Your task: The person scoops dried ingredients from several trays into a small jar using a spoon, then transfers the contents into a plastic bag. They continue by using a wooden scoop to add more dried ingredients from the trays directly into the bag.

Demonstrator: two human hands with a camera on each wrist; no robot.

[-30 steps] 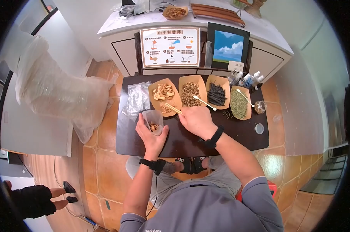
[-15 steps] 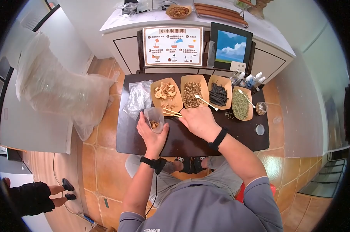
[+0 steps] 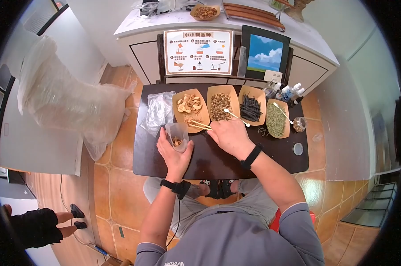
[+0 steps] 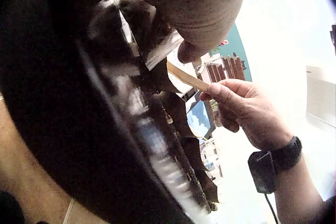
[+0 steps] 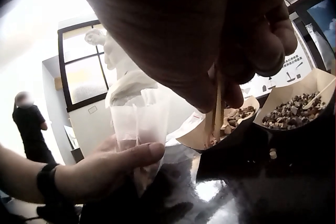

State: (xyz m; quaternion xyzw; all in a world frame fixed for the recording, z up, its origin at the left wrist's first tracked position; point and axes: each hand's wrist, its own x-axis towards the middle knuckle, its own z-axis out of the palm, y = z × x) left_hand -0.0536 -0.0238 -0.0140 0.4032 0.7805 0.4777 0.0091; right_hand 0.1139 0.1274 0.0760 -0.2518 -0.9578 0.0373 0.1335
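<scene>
The left hand [image 3: 174, 156] grips a translucent plastic cup [image 3: 177, 133] with some brown pieces in the bottom. In the right wrist view its thumb lies along the front of the cup [image 5: 140, 124]. The right hand [image 3: 232, 138] pinches a pair of pale wooden sticks [image 3: 201, 126]; their tips are at the lower part of a paper tray [image 3: 178, 116] of sliced and shredded pieces [image 3: 189, 103]. The left wrist view shows the right hand [image 4: 247, 107] on the sticks [image 4: 187, 78], beside the dark table.
Paper trays of brown granules [image 3: 221, 107], dark sticks [image 3: 250, 109] and green needles [image 3: 276, 120] stand rightward, with small bottles [image 3: 285, 93], a jar [image 3: 299, 124] and a lid [image 3: 298, 148]. A plastic bag [image 3: 159, 111] lies left. An instruction sheet [image 3: 198, 53] stands behind.
The sticks have shifted at the tray, out beside the cup and back over the shreds. The right hand has moved slightly right. The left hand still grips the cup.
</scene>
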